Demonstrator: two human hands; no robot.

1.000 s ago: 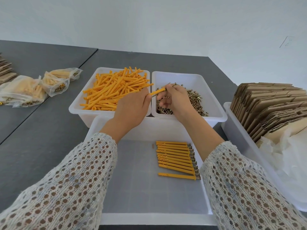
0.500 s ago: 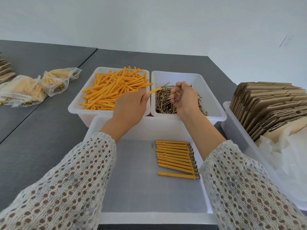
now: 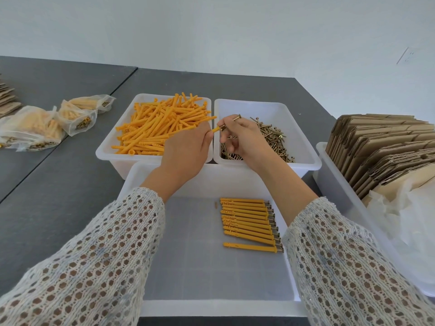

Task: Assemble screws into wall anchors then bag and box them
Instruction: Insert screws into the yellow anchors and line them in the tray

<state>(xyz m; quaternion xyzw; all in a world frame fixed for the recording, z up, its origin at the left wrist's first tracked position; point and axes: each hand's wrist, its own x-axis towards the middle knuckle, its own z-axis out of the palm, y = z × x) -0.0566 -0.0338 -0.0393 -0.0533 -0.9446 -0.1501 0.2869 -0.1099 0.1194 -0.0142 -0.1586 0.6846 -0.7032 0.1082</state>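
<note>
My left hand (image 3: 186,151) grips an orange wall anchor (image 3: 215,129), its open end poking out toward the right. My right hand (image 3: 244,140) pinches a brass screw (image 3: 235,118) with its tip at the anchor's mouth; the head sticks up to the right. Both hands hover over the seam between a white bin of loose orange anchors (image 3: 155,130) and a white bin of loose screws (image 3: 275,140). In the near white tray (image 3: 211,307), several assembled anchors with screws (image 3: 249,222) lie in a neat row.
Filled clear bags of anchors and screws (image 3: 47,123) lie on the grey table (image 3: 58,196) at the left. A white bin at the right (image 3: 329,165) holds flattened cardboard boxes (image 3: 381,149) and clear plastic bags (image 3: 409,222). More flat cardboard (image 3: 7,102) sits at the far left edge.
My right hand has lifted a screw out of the screw bin and brought it left to the anchor's end. The left hand has stayed almost in place.
</note>
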